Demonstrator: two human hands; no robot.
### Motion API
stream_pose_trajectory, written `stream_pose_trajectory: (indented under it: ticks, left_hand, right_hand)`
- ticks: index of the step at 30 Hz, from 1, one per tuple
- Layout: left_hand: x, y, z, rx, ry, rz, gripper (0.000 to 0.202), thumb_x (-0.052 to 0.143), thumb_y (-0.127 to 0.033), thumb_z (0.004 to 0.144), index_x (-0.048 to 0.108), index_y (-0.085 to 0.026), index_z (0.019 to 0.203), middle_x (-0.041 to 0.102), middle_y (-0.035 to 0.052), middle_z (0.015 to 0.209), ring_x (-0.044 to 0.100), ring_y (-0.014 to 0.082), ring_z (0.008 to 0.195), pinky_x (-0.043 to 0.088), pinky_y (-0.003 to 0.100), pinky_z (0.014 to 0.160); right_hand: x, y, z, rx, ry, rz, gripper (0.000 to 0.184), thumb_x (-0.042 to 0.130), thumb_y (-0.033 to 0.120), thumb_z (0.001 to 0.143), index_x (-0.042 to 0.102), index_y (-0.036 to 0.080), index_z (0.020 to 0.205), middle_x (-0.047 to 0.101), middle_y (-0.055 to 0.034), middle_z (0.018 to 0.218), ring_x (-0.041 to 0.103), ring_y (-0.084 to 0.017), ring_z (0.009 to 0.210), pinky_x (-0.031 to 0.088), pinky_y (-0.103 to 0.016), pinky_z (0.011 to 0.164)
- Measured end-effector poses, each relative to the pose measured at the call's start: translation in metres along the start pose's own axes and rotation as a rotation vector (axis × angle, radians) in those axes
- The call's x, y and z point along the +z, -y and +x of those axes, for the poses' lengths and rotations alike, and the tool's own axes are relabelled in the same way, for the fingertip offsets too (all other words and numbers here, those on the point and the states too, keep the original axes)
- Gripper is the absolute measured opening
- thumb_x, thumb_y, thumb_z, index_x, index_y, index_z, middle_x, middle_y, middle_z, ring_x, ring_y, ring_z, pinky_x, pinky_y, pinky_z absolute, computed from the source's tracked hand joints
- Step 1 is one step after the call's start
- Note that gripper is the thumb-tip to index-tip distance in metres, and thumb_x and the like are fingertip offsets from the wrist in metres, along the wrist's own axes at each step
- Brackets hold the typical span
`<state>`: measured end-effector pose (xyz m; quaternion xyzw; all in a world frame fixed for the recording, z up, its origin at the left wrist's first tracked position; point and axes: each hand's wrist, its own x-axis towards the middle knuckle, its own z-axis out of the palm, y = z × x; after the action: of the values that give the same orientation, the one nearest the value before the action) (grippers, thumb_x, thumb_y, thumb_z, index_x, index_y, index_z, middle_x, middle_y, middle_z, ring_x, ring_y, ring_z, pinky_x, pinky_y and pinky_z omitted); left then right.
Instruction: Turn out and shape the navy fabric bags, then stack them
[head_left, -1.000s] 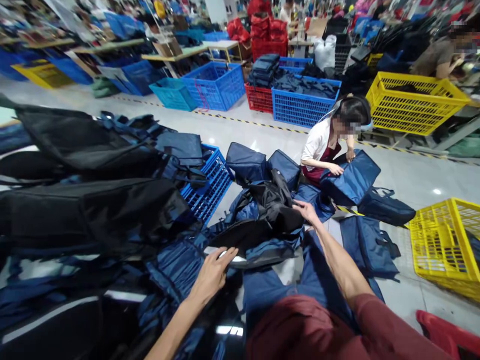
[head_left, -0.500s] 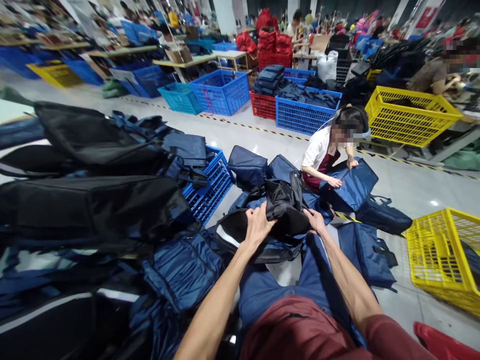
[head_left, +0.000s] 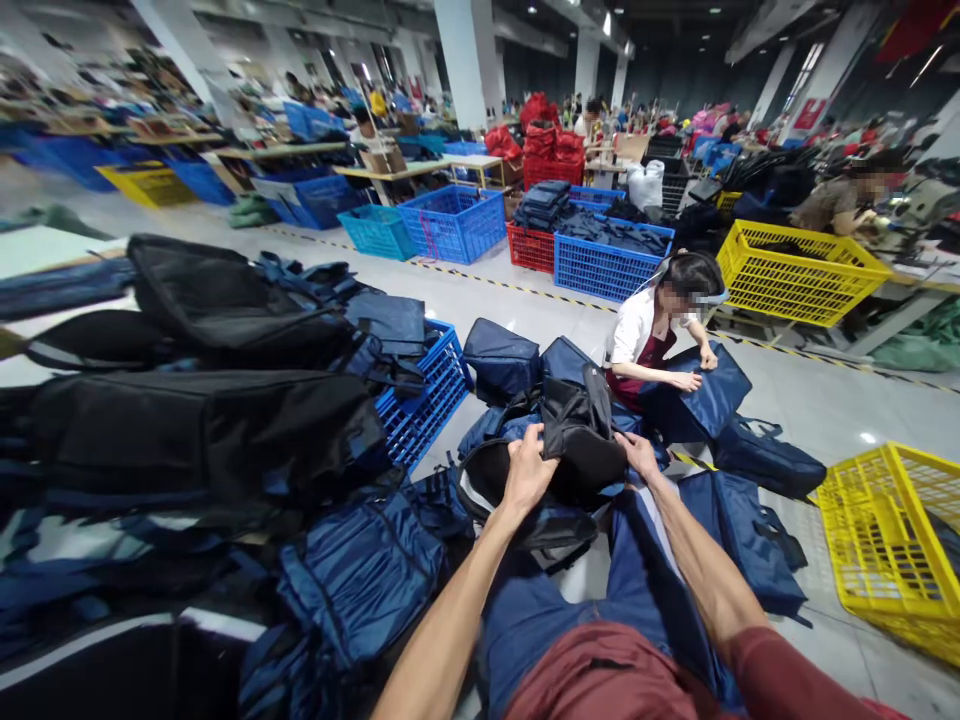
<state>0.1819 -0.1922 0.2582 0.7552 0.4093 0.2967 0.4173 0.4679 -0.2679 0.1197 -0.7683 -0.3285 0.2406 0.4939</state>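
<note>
Between my knees lies a black and navy backpack [head_left: 589, 460], its main opening spread and dark lining showing. My left hand [head_left: 529, 468] pinches the black fabric at the left side of the opening. At the right edge, my right hand [head_left: 639, 456] grips the rim, its fingertips partly hidden by the cloth. A crumpled navy bag [head_left: 367, 560] lies to the left of my left forearm. Beyond the backpack, a boxy navy bag [head_left: 501, 360] rests on the floor.
A co-worker [head_left: 664, 325] crouches ahead on the right, both hands on a navy bag [head_left: 709, 395]. Black bags [head_left: 202, 430] are piled at my left beside a blue crate [head_left: 427, 400]. A yellow crate [head_left: 892, 540] stands at right.
My view has tilted up, showing more of the ceiling. Both my hands keep their hold on the backpack, and the left side of its opening has shifted slightly. The co-worker's hands moved a little.
</note>
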Motion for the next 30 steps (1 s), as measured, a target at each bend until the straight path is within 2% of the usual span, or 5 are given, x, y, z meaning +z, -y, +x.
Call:
stream_pose_trajectory:
  ticks: [5,9,14,23,30]
  left_hand:
    - [-0.065,-0.024,-0.035,-0.047,-0.199,-0.087,0.064,0.088,-0.038,0.083,0.064,-0.021,0.139,0.084,0.0079,0.109,0.080,0.0258,0.103,0.060,0.038,0.097]
    - [-0.094,0.029,-0.079,-0.239,-0.347,0.014,0.078,0.089,-0.055,0.078,0.062,-0.020,0.143,0.080,0.0110,0.123,0.078,0.0285,0.112,0.062,0.043,0.101]
    - [-0.045,0.107,-0.140,-0.536,-0.097,0.101,0.075,0.074,-0.074,0.080,0.070,-0.016,0.127,0.078,0.0202,0.121,0.074,0.0405,0.122,0.059,0.057,0.110]
    - [0.000,0.048,-0.149,-0.472,-0.166,0.014,0.067,0.074,-0.075,0.085,0.079,-0.017,0.120,0.079,0.0195,0.128,0.074,0.0380,0.125,0.056,0.053,0.114]
    - [0.035,0.085,-0.174,-0.552,0.122,-0.035,0.062,0.061,-0.071,0.092,0.083,-0.017,0.113,0.083,0.0203,0.125,0.074,0.0406,0.131,0.058,0.054,0.115]
  right_hand:
    - [-0.027,0.072,0.011,-0.135,-0.065,-0.041,0.052,0.072,0.069,0.088,0.088,0.025,0.111,0.085,-0.0094,0.122,0.075,-0.034,0.116,0.054,-0.043,0.110]
    - [0.006,0.115,-0.001,-0.263,-0.036,0.005,0.053,0.070,0.069,0.094,0.086,0.027,0.121,0.085,-0.0062,0.121,0.076,-0.029,0.108,0.056,-0.039,0.103]
    - [0.057,0.102,-0.032,-0.093,0.192,0.084,0.061,0.052,0.077,0.099,0.073,0.022,0.083,0.073,-0.0009,0.084,0.063,-0.021,0.084,0.048,-0.028,0.078]
    - [0.023,0.128,-0.027,-0.195,0.031,0.100,0.065,0.053,0.074,0.103,0.035,0.023,0.067,0.031,0.0027,0.067,0.031,-0.013,0.066,0.023,-0.030,0.063]
    - [0.034,0.084,-0.053,-0.054,0.109,0.144,0.071,0.052,0.086,0.097,0.042,0.023,0.065,0.041,0.0021,0.065,0.040,-0.014,0.066,0.033,-0.029,0.063]
